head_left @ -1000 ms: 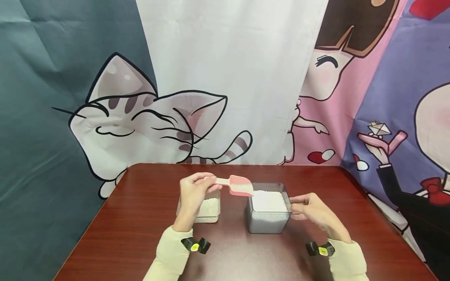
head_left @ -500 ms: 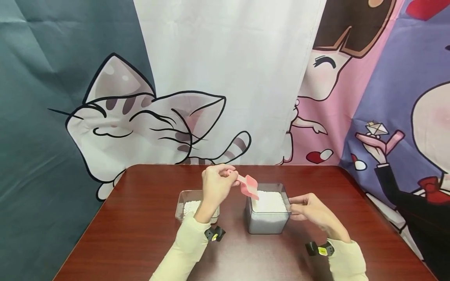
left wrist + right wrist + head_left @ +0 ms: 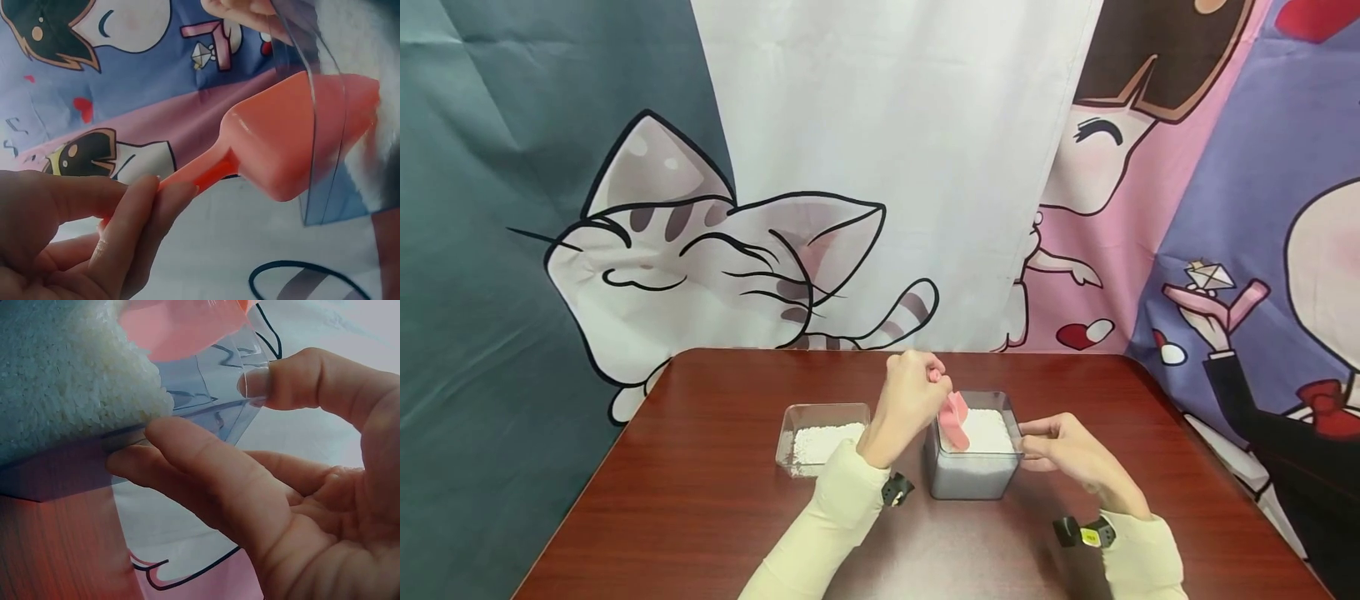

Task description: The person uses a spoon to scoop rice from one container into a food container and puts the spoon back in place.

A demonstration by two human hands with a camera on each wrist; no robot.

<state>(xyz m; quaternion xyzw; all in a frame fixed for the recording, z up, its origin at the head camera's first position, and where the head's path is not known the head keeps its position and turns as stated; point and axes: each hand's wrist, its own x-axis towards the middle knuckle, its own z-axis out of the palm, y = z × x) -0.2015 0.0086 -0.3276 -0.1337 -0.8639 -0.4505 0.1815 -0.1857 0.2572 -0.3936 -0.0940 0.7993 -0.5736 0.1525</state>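
Our left hand (image 3: 910, 404) pinches a pink plastic scoop (image 3: 954, 423) dipped into the square clear-plastic box (image 3: 973, 479) our right hand (image 3: 1066, 447) grips

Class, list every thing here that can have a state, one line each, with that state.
Big box: upright, open, nearly full.
Low box: upright, open, partly filled.
Rice: loose, uneven.
Scoop: tilted, blade reaching into the big box.
Left grip: pinching the scoop's handle.
Right grip: holding the big box's side.
Cloth: hanging, creased.
Table: bearing both boxes.
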